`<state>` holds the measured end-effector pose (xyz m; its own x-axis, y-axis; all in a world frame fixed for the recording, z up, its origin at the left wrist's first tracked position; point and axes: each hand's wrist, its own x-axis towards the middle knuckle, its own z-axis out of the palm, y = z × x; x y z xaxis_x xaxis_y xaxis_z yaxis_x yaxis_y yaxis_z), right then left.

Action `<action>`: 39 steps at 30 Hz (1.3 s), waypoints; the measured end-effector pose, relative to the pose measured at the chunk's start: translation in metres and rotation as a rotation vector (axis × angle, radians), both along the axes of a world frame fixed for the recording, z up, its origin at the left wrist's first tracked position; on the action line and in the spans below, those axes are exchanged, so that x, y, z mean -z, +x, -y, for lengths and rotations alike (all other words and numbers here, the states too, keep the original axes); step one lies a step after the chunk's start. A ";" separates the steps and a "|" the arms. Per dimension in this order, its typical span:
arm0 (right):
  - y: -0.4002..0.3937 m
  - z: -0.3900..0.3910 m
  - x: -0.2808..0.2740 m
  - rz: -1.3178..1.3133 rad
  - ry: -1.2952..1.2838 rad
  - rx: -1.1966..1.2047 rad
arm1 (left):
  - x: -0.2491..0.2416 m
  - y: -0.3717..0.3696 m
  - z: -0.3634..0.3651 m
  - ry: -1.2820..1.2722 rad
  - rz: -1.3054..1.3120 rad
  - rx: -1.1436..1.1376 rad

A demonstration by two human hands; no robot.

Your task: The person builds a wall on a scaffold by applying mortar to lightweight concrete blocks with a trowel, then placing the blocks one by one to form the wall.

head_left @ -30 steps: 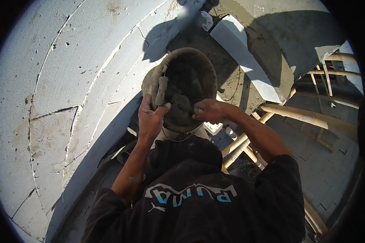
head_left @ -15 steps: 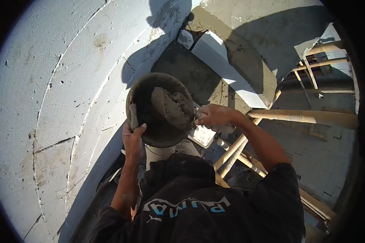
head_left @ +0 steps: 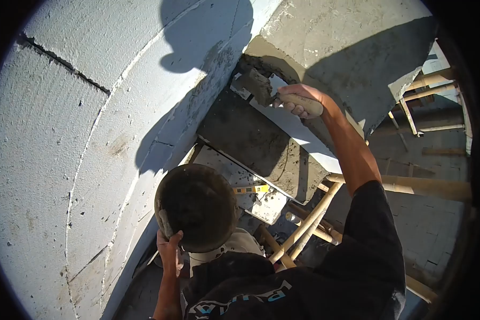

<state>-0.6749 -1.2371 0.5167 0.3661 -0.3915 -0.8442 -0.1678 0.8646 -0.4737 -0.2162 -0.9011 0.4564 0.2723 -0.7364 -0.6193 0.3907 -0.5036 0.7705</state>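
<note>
Up at the far end of the block wall [head_left: 80, 122], the right hand [head_left: 302, 100] is closed round the handle of a trowel [head_left: 260, 85], whose mortar-laden blade sits against the gap where the wall meets the grey column [head_left: 346, 48]. The step in hand looks like packing mortar into that joint; pressing it home and striking it flush would seem to come next. Nearer, the left hand [head_left: 169, 249] grips the rim of a round mortar pan [head_left: 197, 207], fingers curled over its edge. The pan appears mostly scraped out, only a dark smear lining it. Bamboo scaffolding [head_left: 309, 224] crosses below on the right.
</note>
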 end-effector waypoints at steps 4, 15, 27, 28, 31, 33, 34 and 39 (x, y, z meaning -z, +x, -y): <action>-0.015 0.070 0.058 0.268 0.070 0.200 | -0.009 0.000 0.004 0.086 0.124 0.049; -0.079 0.029 0.073 0.554 -0.244 0.405 | -0.028 -0.004 0.035 0.158 0.184 0.193; 0.001 0.061 0.112 -0.765 -0.618 0.150 | -0.023 -0.004 0.037 0.129 0.201 0.215; -0.004 0.058 0.109 -0.753 -0.574 0.217 | -0.022 -0.006 0.038 0.106 0.183 0.211; -0.021 0.035 0.114 -0.770 -0.582 0.147 | -0.020 -0.015 0.044 0.056 0.135 0.199; -0.040 0.006 0.093 -0.824 -0.652 0.038 | -0.023 -0.017 0.045 0.047 0.133 0.206; -0.059 -0.009 0.091 -0.834 -0.765 -0.019 | -0.024 -0.018 0.047 0.043 0.135 0.219; -0.041 -0.118 0.009 -0.705 -0.513 0.088 | -0.029 -0.041 0.059 -0.001 0.129 0.278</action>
<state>-0.7157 -1.1195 0.5078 -0.2243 -0.7870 -0.5748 -0.5109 0.5972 -0.6183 -0.2573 -0.9600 0.4856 0.1365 -0.7942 -0.5921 0.1363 -0.5770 0.8053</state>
